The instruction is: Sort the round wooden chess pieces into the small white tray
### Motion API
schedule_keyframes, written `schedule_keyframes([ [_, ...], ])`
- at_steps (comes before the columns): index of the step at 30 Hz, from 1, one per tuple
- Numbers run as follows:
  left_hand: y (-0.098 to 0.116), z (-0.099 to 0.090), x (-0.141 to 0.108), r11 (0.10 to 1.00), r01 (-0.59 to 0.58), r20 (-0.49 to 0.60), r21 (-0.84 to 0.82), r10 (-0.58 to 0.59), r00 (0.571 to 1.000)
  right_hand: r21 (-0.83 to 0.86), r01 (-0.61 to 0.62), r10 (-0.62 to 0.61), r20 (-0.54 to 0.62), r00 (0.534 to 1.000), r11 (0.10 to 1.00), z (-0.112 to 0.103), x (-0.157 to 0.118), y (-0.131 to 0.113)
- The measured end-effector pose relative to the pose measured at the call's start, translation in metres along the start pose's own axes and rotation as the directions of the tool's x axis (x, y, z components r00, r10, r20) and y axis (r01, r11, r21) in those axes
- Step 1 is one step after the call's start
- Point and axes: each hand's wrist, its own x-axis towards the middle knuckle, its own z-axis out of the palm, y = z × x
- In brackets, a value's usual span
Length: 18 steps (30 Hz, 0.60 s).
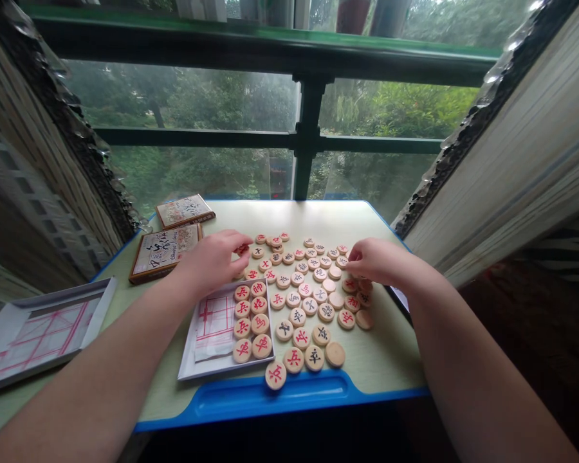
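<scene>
Columns of boxed pieces [259, 323] run toward the window [231, 99].

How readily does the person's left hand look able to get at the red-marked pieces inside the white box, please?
Probably yes: the left hand is close to the far edge of the white box, and nothing covers the red-marked pieces inside.

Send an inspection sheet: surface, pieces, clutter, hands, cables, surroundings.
Surface: pale tabletop, blue edging, front recess.
Job's things: loose round wooden pieces, faces red-marked, black-marked or blank; eight red-marked pieces in two columns in the white box.
Clutter: open box at left, two printed cases back left.
Hands: left hand at the pieces' far left, right hand at their right; both grips unclear.
Cables: nothing seen.
Surroundings: green-framed window ahead, curtains both sides.
</scene>
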Motion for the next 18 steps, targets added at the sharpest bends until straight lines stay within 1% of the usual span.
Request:
schedule_keyframes([
  [2, 0.000, 0.000, 0.000, 1.000, 0.002, 0.008, 0.014, -0.002, 1.000, 0.073, 0.039, -0.041, 0.017, 0.999, 0.997, 0.000, 0.001, 0.004],
  [4, 0.001, 0.000, 0.000, 1.000, -0.004, 0.013, 0.015, 0.004, 1.000, 0.111, 0.054, -0.058, 0.035, 0.998, 0.992, -0.001, 0.002, 0.006],
  [6, 0.000, 0.001, 0.000, 1.000, -0.011, 0.010, 0.009, 0.011, 1.000, 0.077, 0.025, -0.027, 0.022, 0.999, 0.997, -0.001, 0.003, 0.007],
  [7, 0.000, 0.001, 0.000, 1.000, -0.015, 0.008, 0.007, 0.014, 1.000, 0.045, 0.001, -0.001, -0.007, 1.000, 0.999, -0.001, 0.005, 0.007],
  [9, 0.000, 0.001, 0.000, 1.000, -0.017, 0.004, 0.011, 0.017, 1.000, -0.013, -0.033, 0.032, -0.100, 0.994, 0.999, 0.002, 0.008, 0.008],
  [11, 0.002, 0.001, -0.001, 1.000, -0.024, 0.009, 0.017, 0.023, 1.000, -0.041, -0.025, 0.018, -0.166, 0.986, 0.999, 0.006, 0.014, 0.010],
  [12, 0.002, 0.000, -0.001, 0.999, -0.029, 0.014, 0.018, 0.028, 0.999, -0.048, -0.012, 0.003, -0.175, 0.985, 0.999, 0.009, 0.016, 0.011],
  [15, 0.004, -0.001, -0.002, 0.999, -0.039, 0.022, 0.013, 0.039, 0.999, -0.070, 0.016, -0.027, -0.151, 0.988, 0.997, 0.014, 0.023, 0.013],
  [18, 0.004, -0.001, -0.002, 0.999, -0.038, 0.015, 0.006, 0.038, 0.999, -0.118, 0.022, -0.037, -0.130, 0.991, 0.993, 0.014, 0.024, 0.012],
])
